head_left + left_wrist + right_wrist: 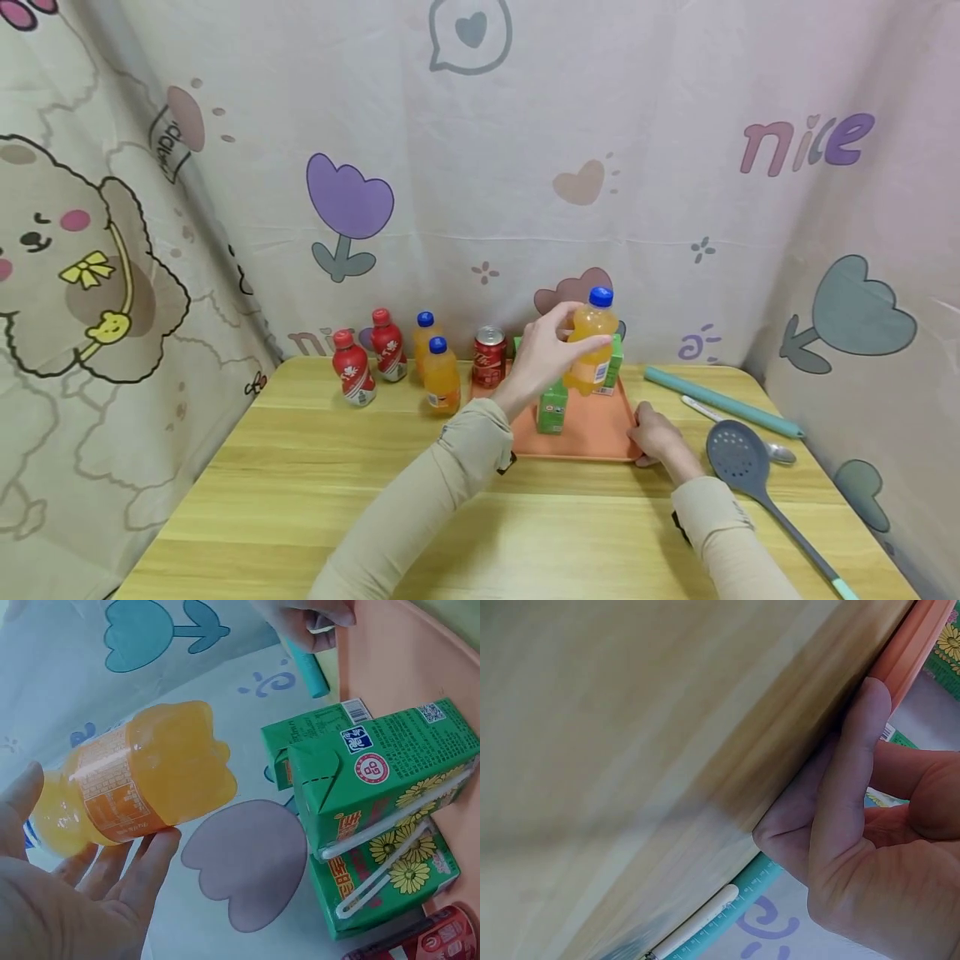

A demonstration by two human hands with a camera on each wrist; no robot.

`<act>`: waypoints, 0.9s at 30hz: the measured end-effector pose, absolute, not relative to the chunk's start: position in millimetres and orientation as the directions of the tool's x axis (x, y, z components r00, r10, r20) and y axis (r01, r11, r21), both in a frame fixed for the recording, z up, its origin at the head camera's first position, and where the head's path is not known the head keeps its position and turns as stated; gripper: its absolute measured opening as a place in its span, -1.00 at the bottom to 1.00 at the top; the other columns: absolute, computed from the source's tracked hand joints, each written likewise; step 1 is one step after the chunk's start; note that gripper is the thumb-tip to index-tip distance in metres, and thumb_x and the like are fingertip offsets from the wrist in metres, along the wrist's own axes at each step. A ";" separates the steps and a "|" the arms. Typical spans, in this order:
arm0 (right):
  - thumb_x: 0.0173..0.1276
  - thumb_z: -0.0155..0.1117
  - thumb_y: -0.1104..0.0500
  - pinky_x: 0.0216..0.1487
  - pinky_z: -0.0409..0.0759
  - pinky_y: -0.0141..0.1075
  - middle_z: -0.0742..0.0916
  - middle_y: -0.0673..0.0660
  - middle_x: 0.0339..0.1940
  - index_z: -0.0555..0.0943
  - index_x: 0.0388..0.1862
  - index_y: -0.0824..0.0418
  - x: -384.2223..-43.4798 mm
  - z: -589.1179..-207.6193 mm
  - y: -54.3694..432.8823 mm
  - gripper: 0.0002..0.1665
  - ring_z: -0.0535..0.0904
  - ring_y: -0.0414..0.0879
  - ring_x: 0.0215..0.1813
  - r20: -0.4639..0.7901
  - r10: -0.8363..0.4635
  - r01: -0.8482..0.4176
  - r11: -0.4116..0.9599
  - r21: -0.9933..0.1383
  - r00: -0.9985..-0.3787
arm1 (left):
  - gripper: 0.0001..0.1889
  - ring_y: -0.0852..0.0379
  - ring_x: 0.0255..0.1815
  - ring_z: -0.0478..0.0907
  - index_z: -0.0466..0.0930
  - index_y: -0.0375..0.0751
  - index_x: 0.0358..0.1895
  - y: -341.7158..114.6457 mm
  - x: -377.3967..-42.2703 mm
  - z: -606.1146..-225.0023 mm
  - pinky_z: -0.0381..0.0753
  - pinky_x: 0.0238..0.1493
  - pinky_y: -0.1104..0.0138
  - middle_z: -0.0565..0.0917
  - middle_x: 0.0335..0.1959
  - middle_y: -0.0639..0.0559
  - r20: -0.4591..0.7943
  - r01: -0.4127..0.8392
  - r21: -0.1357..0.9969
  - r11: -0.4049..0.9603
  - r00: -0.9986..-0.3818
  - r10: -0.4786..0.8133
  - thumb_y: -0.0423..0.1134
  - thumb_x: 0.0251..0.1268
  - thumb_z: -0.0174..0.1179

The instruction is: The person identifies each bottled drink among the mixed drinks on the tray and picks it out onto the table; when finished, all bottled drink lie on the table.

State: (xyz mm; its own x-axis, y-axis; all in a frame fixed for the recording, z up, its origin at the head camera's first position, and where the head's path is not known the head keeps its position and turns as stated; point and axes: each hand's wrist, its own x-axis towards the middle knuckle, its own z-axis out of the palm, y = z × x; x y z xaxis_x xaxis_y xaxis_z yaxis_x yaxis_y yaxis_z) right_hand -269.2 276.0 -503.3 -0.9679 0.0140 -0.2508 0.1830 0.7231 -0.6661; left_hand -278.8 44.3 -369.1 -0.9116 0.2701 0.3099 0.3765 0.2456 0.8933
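Note:
My left hand [546, 352] grips a bottle of orange drink [597, 322] with a blue cap, holding it up over the orange tray [592, 432]. In the left wrist view the thumb and fingers curl round the upper part of the bottle [169, 772]. At the tray's right front corner, my right hand [656, 433] holds the rim with bent fingers, as the right wrist view also shows at the tray edge [915, 656]. Several green drink cartons [551, 410] and a red can [490, 360] stand on the tray, partly hidden by the left hand and the bottle.
Left of the tray stand two more orange drink bottles [442, 383] and two red bottles [353, 371]. On the right lie a teal rod-like piece [720, 402], a spoon [780, 454] and a grey slotted ladle [738, 458]. A printed curtain [450, 167] hangs behind the wooden table [300, 500].

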 end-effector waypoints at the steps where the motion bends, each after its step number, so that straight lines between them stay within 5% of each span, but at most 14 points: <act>1: 0.63 -0.03 0.37 -0.40 0.78 -0.23 0.57 0.40 -0.17 0.28 0.02 0.42 -269.0 -503.2 276.1 -0.87 0.65 0.07 -0.27 -0.248 0.011 0.179 0.722 -0.668 -0.969 | -0.42 0.04 0.14 0.76 0.53 0.26 0.33 42.4 -277.8 -368.9 0.81 -0.02 0.18 0.76 0.12 0.18 0.304 0.369 0.899 0.235 -0.913 0.271 0.20 0.28 0.45; 9: 0.63 -0.03 0.37 -0.40 0.78 -0.24 0.57 0.36 -0.23 0.28 -0.05 0.41 -266.8 -500.4 274.3 -0.90 0.64 0.07 -0.29 -0.245 0.010 0.176 0.724 -0.667 -0.969 | -0.48 0.14 0.11 0.72 0.55 0.28 0.28 26.6 -268.6 -364.6 0.79 0.10 0.10 0.73 0.15 0.18 0.189 0.230 0.969 0.093 -0.927 0.324 0.13 0.29 0.46; 16: 0.61 -0.03 0.39 -0.40 0.78 -0.24 0.56 0.36 -0.25 0.27 -0.10 0.39 -266.3 -499.5 273.9 -0.91 0.63 0.08 -0.28 -0.238 0.006 0.166 0.733 -0.660 -0.971 | -0.50 0.00 0.21 0.69 0.55 0.28 0.35 12.5 -260.4 -362.9 0.72 0.23 -0.16 0.71 0.23 0.05 0.061 0.067 0.998 0.001 -0.914 0.402 0.06 0.38 0.40; 27: 0.61 -0.03 0.40 -0.37 0.78 -0.22 0.56 0.31 -0.30 0.23 -0.10 0.39 -264.4 -499.6 275.4 -0.89 0.63 0.06 -0.29 -0.249 -0.017 0.160 0.721 -0.675 -0.968 | -0.37 -0.25 0.40 0.58 0.30 0.17 0.62 -14.4 -252.7 -363.1 0.56 0.41 -0.24 0.57 0.44 -0.18 -0.019 -0.111 0.983 -0.146 -0.852 0.523 -0.04 0.55 0.18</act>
State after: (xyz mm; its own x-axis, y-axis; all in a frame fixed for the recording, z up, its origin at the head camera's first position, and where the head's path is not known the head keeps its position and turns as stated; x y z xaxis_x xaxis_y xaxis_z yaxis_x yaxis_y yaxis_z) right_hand -264.4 275.4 -499.6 -0.9684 -0.0173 -0.2488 0.1604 0.7206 -0.6745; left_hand -252.7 -14.4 -363.1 -0.8522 0.5229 -0.0190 -0.1114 -0.1458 0.9830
